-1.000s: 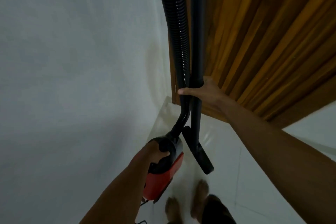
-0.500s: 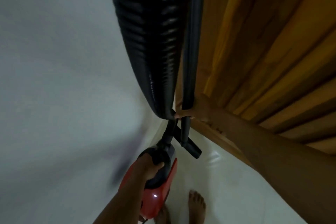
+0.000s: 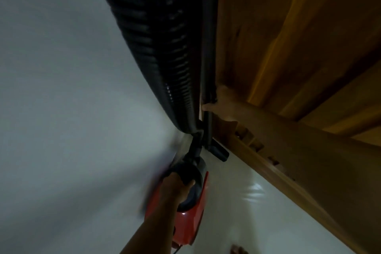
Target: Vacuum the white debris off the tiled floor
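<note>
- Left hand (image 3: 177, 189) reaches down from the bottom of the view and grips the dark handle (image 3: 192, 171) on top of the red vacuum (image 3: 191, 225), fingers curled round it with the thumb over the top.
- Right hand (image 3: 224, 107) comes in from the right and holds the black wand (image 3: 208, 47). Its thumb lies across the tube's front, and the other fingers are hidden behind the tube.
- The vacuum's red body hangs below the left hand, close beside the pale wall (image 3: 61, 88) and above the tiled floor (image 3: 253, 208). Its left edge is smeared by blur.
- A thick ribbed black hose (image 3: 156, 51) runs from the top edge, very near the camera, down to the vacuum's front end, just left of the wand.
- The wand stands nearly upright beside the hose and ends in a dark nozzle (image 3: 221, 152) that angles down and to the right, low by the foot of the wooden door (image 3: 288, 37). Whether the nozzle touches the tiles cannot be told.
- The floor is pale and glossy with a soft light reflection. The picture is too dim to make out any specks on it.
- Bare toes (image 3: 238, 250) show on the tiles at the bottom edge.
</note>
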The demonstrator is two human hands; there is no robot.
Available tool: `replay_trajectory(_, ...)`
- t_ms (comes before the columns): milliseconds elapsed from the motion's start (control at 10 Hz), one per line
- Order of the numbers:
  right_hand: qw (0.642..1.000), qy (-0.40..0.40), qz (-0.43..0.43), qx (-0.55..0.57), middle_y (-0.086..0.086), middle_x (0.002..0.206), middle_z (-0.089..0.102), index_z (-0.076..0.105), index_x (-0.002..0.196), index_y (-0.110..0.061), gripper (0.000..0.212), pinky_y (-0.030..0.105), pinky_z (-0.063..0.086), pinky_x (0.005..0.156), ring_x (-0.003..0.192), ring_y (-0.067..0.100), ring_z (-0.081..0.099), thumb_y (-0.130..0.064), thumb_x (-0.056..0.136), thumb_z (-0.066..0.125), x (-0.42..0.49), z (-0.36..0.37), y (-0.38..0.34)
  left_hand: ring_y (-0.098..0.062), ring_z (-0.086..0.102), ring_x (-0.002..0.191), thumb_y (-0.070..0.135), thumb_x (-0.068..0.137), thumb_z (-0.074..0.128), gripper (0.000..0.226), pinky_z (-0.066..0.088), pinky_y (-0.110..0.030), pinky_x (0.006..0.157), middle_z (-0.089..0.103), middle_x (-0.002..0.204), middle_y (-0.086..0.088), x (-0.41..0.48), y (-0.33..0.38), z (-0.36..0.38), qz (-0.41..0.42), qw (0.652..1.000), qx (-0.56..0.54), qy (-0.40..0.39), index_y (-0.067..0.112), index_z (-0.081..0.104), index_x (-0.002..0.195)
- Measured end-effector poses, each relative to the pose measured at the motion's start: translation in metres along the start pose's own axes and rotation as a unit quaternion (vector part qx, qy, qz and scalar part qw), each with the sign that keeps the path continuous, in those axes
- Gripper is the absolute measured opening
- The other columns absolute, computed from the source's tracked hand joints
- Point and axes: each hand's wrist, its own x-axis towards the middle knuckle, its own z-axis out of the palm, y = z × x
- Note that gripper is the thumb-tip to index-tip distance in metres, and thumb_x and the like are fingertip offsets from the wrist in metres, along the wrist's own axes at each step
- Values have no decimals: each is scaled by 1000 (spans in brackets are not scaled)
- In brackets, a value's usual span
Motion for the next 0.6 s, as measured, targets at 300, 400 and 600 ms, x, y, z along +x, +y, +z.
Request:
replay_trajectory(300,989,113,-55,76,12,147,53,43,152,-13,60,33,42,112,135,28,50,-17,98,67,-6,45,5,-27,67,99,67,76,63,66,56,-38,86,69,111,-7,74,-15,46,0,999,-23,40,19,65,121)
replay_trajectory(400,983,159,-51,71,12,144,55,46,150,-13,57,40,46,111,132,29,52,-20,97,68,-10,52,10,-28,66,104,60,82,65,58,55,-38,86,69,116,-8,66,-9,42,17,999,-21,37,20,64,124)
replay_trajectory(600,986,160,-8,54,14,123,67,55,141,-8,39,29,49,98,117,28,62,-11,102,57,-49,44,11,-31,53,129,45,97,57,61,44,-38,106,53,145,-13,27,6,2,41,999,-31,-3,10,47,146)
